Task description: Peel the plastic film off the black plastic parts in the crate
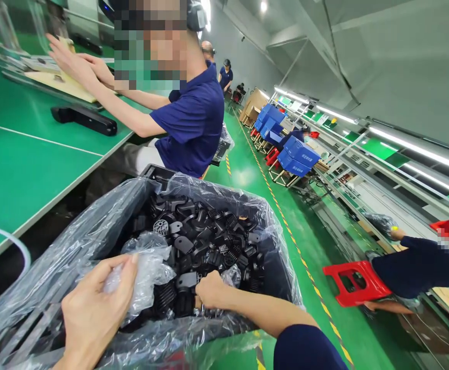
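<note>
The floor was glossy green, with a yellow-and-black striped line running down the aisle toward the far end of the hall. To the left stretched a long green worktable [24, 164] with a thin white stripe along it and a black bar-shaped device [83, 119] lying on top. A co-worker in a dark blue shirt [193, 123] leaned over that table, both hands on a flat piece of cardboard [60, 82]. Down the right side ran metal racks under strip lights, with blue bins [296, 156] stacked on low frames and a red plastic stool [357, 281] beside another seated person's dark sleeve [421, 264].

Right in front stood a dark crate [158, 173] lined with a clear plastic bag [93, 226] and heaped with small black plastic parts [205, 241], some ribbed, some with round grilles. The left hand [93, 308] had its thumb and fingers pinched on a bunched fold of the bag at the crate's near left side, holding it up off the pile. The right hand [211, 290] was curled into the heap at the near edge, fingers closed around one of the black parts, though exactly which piece I couldn't make out.
</note>
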The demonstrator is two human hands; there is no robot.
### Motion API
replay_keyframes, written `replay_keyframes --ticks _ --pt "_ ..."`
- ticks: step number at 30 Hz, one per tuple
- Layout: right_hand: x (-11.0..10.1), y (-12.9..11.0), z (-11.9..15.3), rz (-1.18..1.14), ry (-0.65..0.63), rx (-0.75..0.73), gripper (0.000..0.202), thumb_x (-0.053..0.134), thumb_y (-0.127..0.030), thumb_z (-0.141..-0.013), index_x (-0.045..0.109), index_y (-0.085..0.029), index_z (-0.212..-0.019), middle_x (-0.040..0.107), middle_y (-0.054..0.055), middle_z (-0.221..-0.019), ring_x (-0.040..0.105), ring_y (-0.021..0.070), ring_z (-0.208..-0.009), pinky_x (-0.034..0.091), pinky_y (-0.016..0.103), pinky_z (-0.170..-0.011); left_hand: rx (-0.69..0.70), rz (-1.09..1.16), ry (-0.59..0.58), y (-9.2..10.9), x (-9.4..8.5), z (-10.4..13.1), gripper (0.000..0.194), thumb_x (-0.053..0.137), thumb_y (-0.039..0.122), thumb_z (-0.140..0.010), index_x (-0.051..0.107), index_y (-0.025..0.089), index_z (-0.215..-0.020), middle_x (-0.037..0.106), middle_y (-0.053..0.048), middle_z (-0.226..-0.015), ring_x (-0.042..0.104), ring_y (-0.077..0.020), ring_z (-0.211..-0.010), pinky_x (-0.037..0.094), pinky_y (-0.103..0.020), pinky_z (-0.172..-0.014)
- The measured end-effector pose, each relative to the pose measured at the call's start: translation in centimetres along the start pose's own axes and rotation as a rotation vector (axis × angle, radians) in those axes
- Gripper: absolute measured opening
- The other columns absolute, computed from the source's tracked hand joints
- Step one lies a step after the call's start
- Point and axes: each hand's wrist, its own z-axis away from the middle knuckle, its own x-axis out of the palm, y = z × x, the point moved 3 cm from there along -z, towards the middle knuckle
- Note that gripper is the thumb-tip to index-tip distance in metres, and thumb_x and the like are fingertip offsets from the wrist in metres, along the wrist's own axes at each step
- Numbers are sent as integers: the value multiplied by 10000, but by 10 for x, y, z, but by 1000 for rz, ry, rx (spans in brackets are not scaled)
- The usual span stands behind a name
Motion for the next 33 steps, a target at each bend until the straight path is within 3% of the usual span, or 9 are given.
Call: replay_keyframes --ticks 6,12,15,17,20,25,28,30,33 --pt "-65 9 23 14 45 119 289 814 -294 -835 614 -153 -681 674 11 -803 662 200 -937 513 434 -974 260 28 -20 6 0 2 292 587 506 -894 699 237 -904 716 -1 -947 672 -195 -910 472 -328 -919" --pt "-124 -3 31 -534 198 72 315 677 -439 -949 645 -139 -857 611 -27 -721 530 98 -587 462 240 -597 276 -174 -15 -5 10 -1 290 576 482 -922 609 228 -787 649 3 -1198 641 -171 -905 445 -309 -692" --pt "-124 -17 20 -833 209 23 402 605 -536 -977 586 -151 -862 536 -56 -663 360 53 -461 312 193 -459 282 -282 -135 -15 17 -3 286 529 385 -935 505 209 -710 629 111 -1379 660 -142 -920 453 -288 -708" --pt "-117 -26 13 -984 180 0 425 609 -563 -966 565 -155 -854 492 -70 -637 291 40 -437 269 185 -429 316 -342 -216 -18 21 -4 233 481 330 -950 495 221 -744 715 95 -1234 668 -171 -948 450 -290 -720" --pt "-104 -38 4 -1133 131 -3 418 631 -553 -952 565 -152 -853 504 -66 -641 278 32 -429 274 177 -416 355 -377 -288 -20 25 -3 131 460 332 -959 573 270 -980 749 45 -989 669 -200 -837 424 -296 -658" --pt "-82 -59 -1 -1206 118 28 483 722 -601 -834 607 -132 -815 632 -6 -663 303 30 -410 237 192 -398 620 -467 -317 -14 36 6 460 535 555 -980 567 349 -1389 704 18 -834 665 -235 -793 424 -337 -726" --pt "-78 -71 1 -1163 135 19 528 799 -621 -723 633 -133 -841 734 50 -751 322 36 -411 230 205 -404 763 -478 -315 -13 39 9 276 527 462 -1009 741 353 -1143 703 12 -805 642 -241 -802 395 -356 -745" --pt "-83 -73 4 -1097 131 -9 526 771 -628 -751 662 -141 -916 774 66 -834 320 40 -417 233 204 -419 748 -442 -313 -13 36 7 276 508 401 -1021 766 323 -963 704 17 -809 629 -231 -798 385 -352 -732" --pt "-92 -61 10 -938 91 -65 463 762 -589 -778 721 -150 -917 788 56 -865 500 72 -526 373 203 -538 677 -374 -225 -10 28 5 286 488 416 -1030 736 285 -974 720 8 -876 631 -225 -826 400 -353 -765"
